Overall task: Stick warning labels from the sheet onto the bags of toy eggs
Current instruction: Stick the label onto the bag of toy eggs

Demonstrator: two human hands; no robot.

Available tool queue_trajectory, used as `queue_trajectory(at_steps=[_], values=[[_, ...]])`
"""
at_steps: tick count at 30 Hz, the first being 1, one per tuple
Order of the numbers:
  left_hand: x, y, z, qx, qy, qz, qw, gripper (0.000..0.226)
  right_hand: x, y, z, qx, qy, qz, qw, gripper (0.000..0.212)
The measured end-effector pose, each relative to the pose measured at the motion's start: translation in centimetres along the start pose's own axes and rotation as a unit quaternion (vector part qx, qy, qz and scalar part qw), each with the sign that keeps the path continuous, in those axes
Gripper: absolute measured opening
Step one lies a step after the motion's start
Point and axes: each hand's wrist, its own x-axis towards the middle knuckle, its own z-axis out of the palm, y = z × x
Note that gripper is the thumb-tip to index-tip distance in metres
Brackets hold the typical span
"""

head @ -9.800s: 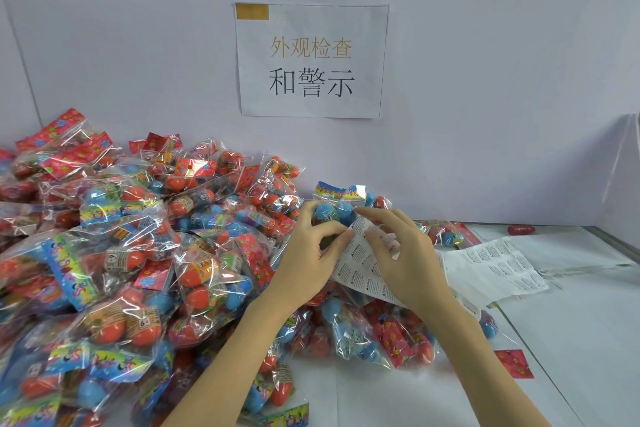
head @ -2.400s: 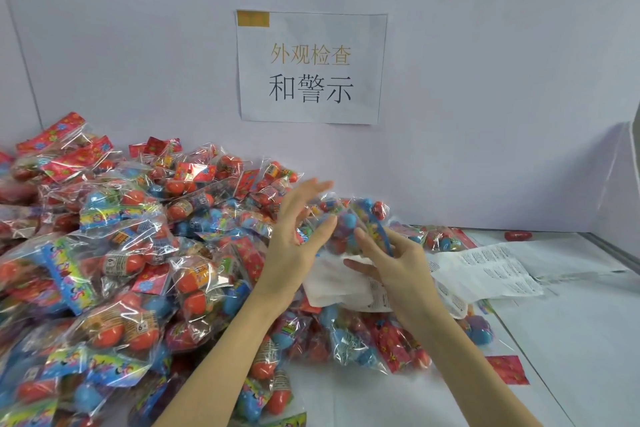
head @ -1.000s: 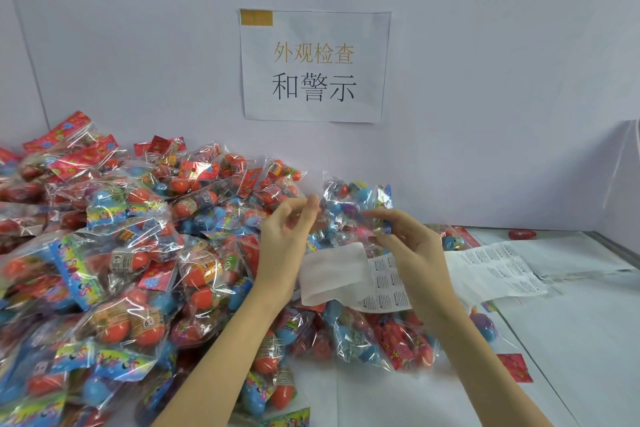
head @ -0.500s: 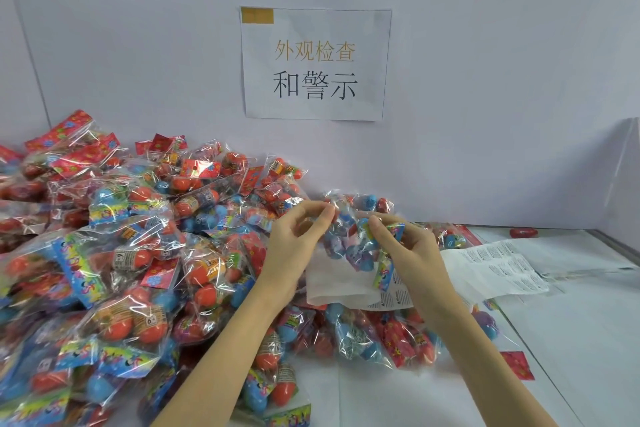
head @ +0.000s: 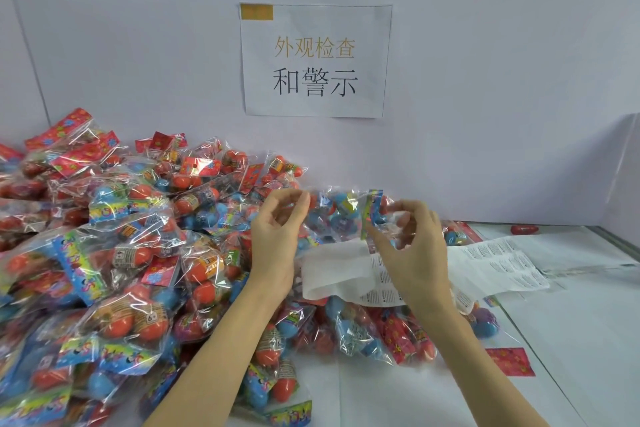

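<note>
White table (head: 588,340) w/ big heap of bagged toy eggs (head: 114,253) covering left side & centre. Label sheets (head: 498,263) lie flat at right, near a loose red egg (head: 523,229) by back wall. Red card (head: 512,361) lies front right.

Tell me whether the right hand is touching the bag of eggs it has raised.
Touching. The head view shows the right hand pinching the bag at its colourful edge, thumb and fingers closed on the plastic.

Pale lilac wall (head: 485,62), paper sign (head: 316,61), white table (head: 588,322)
</note>
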Motion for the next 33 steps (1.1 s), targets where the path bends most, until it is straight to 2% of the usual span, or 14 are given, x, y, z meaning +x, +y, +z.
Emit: queue_trajectory(at_steps=[2, 5, 7, 10, 13, 16, 19, 22, 26, 30, 33], values=[[-0.2, 0.2, 0.2, 0.007, -0.035, 0.029, 0.999, 0.009, 0.1, 0.1, -0.1, 0.062, -0.022, 0.003, 0.998, 0.011], [-0.6, 0.4, 0.6, 0.003, -0.128, 0.043, 0.991, 0.013, 0.1, -0.2, 0.2, 0.14, -0.117, 0.057, 0.982, 0.045], [-0.9, 0.3, 0.7, 0.066, -0.201, 0.084, 0.974, 0.013, 0.0, -0.2, 0.4, 0.13, -0.136, 0.083, 0.979, 0.054], [-1.4, 0.3, 1.0, 0.136, -0.284, 0.133, 0.94, 0.018, 0.2, 0.0, 0.0, 0.184, -0.113, 0.122, 0.969, 0.036], [-1.5, 0.6, 1.0, 0.093, -0.261, 0.117, 0.954, 0.029, 0.5, -0.1, -0.4, 0.224, -0.094, 0.143, 0.959, 0.019], [-1.2, 0.7, 1.1, 0.149, -0.173, 0.122, 0.966, 0.046, 0.4, -0.4, -0.3, 0.243, -0.107, 0.137, 0.954, 0.015], [-1.2, 0.8, 1.1, 0.111, -0.171, 0.056, 0.977, 0.057, 0.3, -0.5, -0.4, 0.237, -0.125, 0.121, 0.956, 0.014], [-1.2, 0.5, 0.9, 0.074, -0.176, 0.055, 0.98, 0.047, 0.2, -0.6, -0.2, 0.207, -0.133, 0.099, 0.964, 0.014], [-1.3, 0.0, 1.1, 0.133, -0.145, 0.124, 0.972, 0.02, 0.2, -0.4, 0.0, 0.172, -0.13, 0.082, 0.973, 0.012], [-1.2, 0.0, 1.0, 0.129, -0.135, 0.108, 0.976, 0.018, 0.1, -0.3, 0.1, 0.169, -0.132, 0.083, 0.973, 0.014], [-1.2, 0.3, 0.9, 0.115, -0.174, 0.072, 0.975, 0.027, 0.2, -0.4, 0.0, 0.199, -0.129, 0.103, 0.966, 0.016]])
